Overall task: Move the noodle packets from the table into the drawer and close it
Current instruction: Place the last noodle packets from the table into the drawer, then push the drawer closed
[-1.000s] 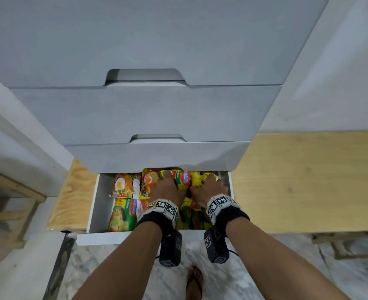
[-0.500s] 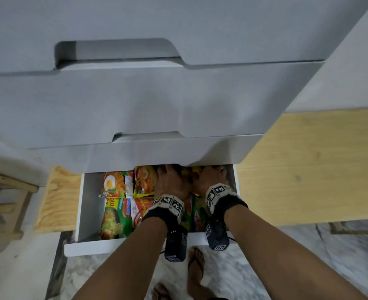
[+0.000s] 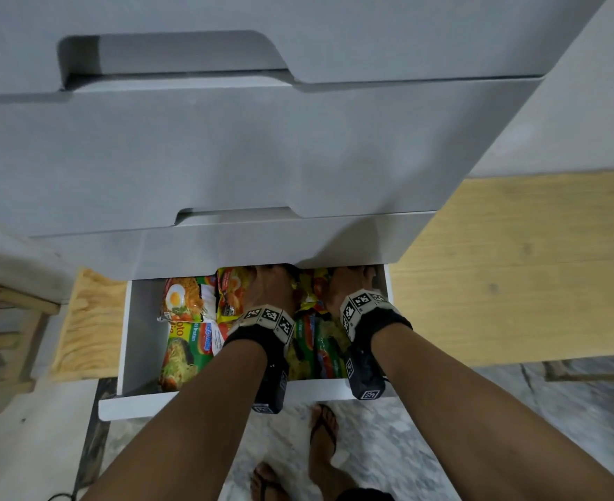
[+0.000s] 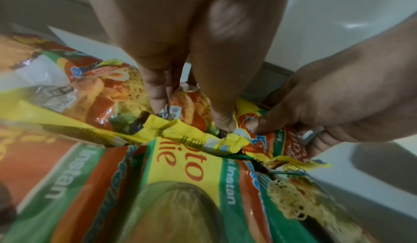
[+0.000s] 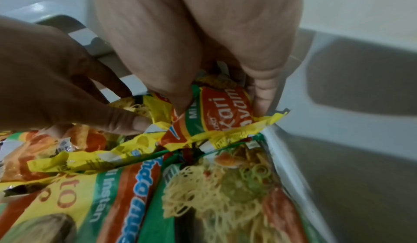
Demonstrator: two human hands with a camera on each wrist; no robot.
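The white bottom drawer stands pulled out, filled with several noodle packets in yellow, green and red wrappers. Both my hands reach to its back row, partly under the drawer front above. My left hand pinches an orange-and-yellow packet between fingers and thumb. Beside it, my right hand grips a yellow "Kari Ayam" packet near the drawer's right wall. Green packets lie flat in the front row below both wrists.
Two closed grey drawers overhang the open one. A light wooden tabletop lies to the right, a wooden board and a wooden frame to the left. My sandalled feet stand on the marble floor.
Both hands have pushed deeper toward the back of the drawer, under the drawer above. The head view has come closer to the cabinet and now shows my feet.
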